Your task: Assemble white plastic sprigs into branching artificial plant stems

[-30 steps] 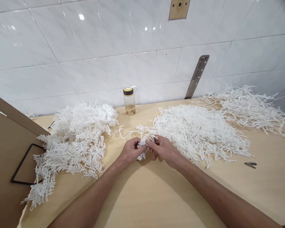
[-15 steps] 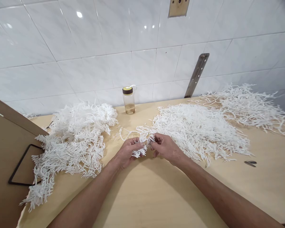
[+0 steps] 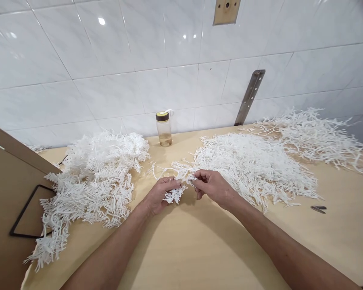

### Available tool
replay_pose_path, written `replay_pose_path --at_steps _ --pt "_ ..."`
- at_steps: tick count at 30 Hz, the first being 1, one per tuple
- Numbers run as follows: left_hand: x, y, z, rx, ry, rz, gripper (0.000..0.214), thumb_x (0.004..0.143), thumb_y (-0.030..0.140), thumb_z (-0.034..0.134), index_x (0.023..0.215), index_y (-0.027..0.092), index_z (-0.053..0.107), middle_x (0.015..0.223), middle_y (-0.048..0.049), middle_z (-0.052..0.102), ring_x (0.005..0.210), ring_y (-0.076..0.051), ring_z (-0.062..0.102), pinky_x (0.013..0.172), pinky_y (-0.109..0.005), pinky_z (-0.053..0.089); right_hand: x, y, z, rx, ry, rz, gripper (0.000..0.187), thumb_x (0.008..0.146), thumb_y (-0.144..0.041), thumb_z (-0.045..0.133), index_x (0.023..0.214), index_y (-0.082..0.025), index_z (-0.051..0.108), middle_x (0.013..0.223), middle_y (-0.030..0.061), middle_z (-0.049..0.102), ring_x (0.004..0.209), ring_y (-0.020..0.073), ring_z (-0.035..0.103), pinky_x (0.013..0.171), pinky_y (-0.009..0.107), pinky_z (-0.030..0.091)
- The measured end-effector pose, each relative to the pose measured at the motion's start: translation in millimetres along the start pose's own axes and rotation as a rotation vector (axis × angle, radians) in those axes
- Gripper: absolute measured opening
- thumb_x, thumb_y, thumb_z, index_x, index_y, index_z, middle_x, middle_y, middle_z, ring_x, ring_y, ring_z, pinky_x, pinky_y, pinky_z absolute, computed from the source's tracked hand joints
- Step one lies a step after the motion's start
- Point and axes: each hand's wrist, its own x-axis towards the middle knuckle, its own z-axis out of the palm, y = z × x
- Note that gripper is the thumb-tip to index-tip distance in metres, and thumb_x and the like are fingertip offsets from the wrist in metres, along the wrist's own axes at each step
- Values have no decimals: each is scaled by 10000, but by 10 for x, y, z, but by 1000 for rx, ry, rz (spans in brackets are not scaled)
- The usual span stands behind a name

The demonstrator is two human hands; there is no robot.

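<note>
My left hand [image 3: 160, 195] and my right hand [image 3: 213, 186] meet over the middle of a light wooden table [image 3: 193, 249]. Both pinch one small white branched plastic sprig [image 3: 174, 194], which hangs between the fingertips just above the tabletop. The left thumb and fingers close on its left part, the right fingers on its upper right end. A broad heap of the same white sprigs [image 3: 251, 165] lies right behind my right hand. Another fluffier heap [image 3: 93, 181] lies to the left of my left hand.
A clear bottle with a brown cap [image 3: 164, 129] stands at the tiled wall. A third white heap [image 3: 314, 135] spreads at the far right. A brown cardboard panel with a black outline [image 3: 15, 201] borders the left. Small dark snips [image 3: 318, 208] lie at the right.
The sprig has been drawn a little lower and to the left between my fingers, and both hands have shifted slightly. The heaps and bottle stay put.
</note>
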Motion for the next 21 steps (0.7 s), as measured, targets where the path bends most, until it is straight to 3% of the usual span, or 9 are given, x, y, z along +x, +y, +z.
replay_pose_path --at_steps 5,9,17,21 --pt "16 -31 20 81 2 15 390 696 481 785 677 133 609 516 26 481 417 -64 380 406 -222 239 -25 7 33 44 -71 -6 112 789 -276 649 795 -170 614 622 -18 627 484 118 625 501 239 518" --pt "41 -59 19 63 55 120 338 700 425 796 777 136 640 646 -12 606 541 -98 520 513 -221 365 -32 37 55 21 -147 29 134 784 -294 659 785 -177 595 615 -12 641 478 115 624 442 203 476" --pt "47 -48 9 85 125 154 317 678 409 804 719 142 638 639 -14 613 564 -110 535 554 -235 390 11 88 35 -17 -106 45 156 794 -319 657 837 -184 593 608 -14 630 480 113 616 412 181 427" --pt "31 -8 38 62 139 175 335 659 419 816 773 134 682 673 -7 595 558 -95 526 547 -228 396 -64 33 13 -125 -254 36 202 843 -366 622 924 -181 621 686 5 647 492 111 606 430 200 434"
